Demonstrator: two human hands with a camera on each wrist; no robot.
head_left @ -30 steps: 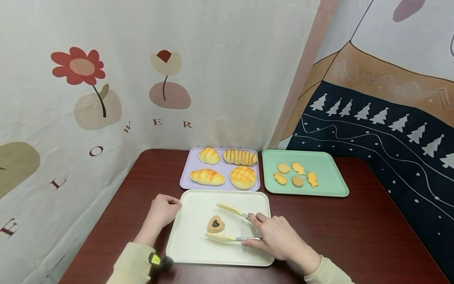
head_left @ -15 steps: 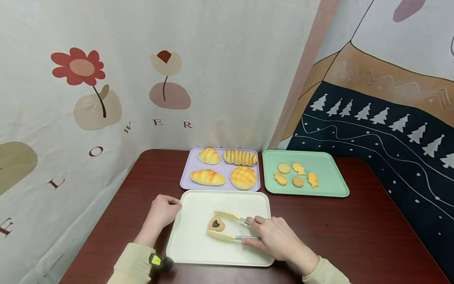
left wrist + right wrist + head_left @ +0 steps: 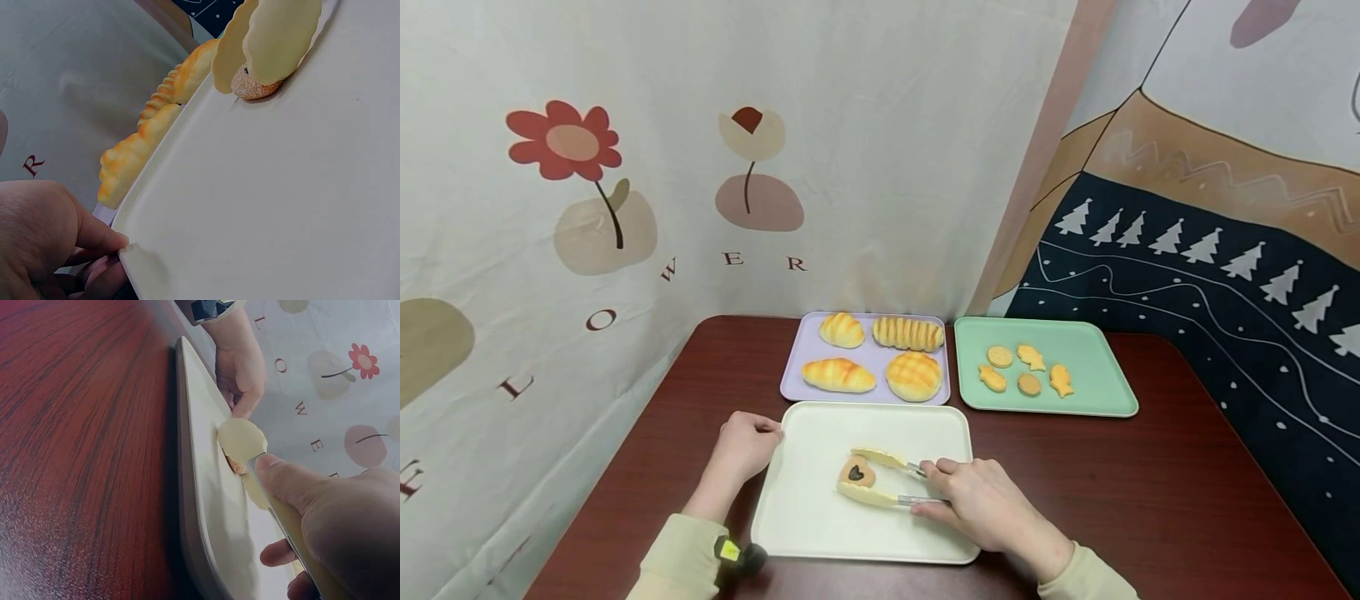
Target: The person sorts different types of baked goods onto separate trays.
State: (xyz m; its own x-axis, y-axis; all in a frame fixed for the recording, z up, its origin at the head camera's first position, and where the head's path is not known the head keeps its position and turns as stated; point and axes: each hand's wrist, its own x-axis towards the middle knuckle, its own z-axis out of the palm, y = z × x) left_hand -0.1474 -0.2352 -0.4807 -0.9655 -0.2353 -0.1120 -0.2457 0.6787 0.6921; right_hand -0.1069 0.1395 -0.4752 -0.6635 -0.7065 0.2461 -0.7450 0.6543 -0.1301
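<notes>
My right hand point(image 3: 988, 504) holds a pair of tongs point(image 3: 868, 497) with pale yellow scalloped tips and metal arms. Between the tips lies a heart-shaped cookie point(image 3: 857, 472) with a dark heart centre, on the white tray point(image 3: 820, 529). In the left wrist view the tips stand on either side of the cookie point(image 3: 253, 87), low over the tray. My left hand point(image 3: 747, 446) pinches the tray's left rim between thumb and fingers, as the left wrist view shows with the thumb point(image 3: 103, 236) on top of the edge.
Behind the white tray, a lilac tray point(image 3: 880, 392) bears several bread rolls, among them a round one point(image 3: 914, 375). To its right a green tray point(image 3: 1097, 375) carries several small biscuits, some fish-shaped point(image 3: 1061, 379). All stand on a dark red wooden table point(image 3: 1150, 500) against a printed cloth wall.
The tongs' far tip has come down toward the near one, so the two tips now flank the cookie closely. My left hand stays at the tray's rim.
</notes>
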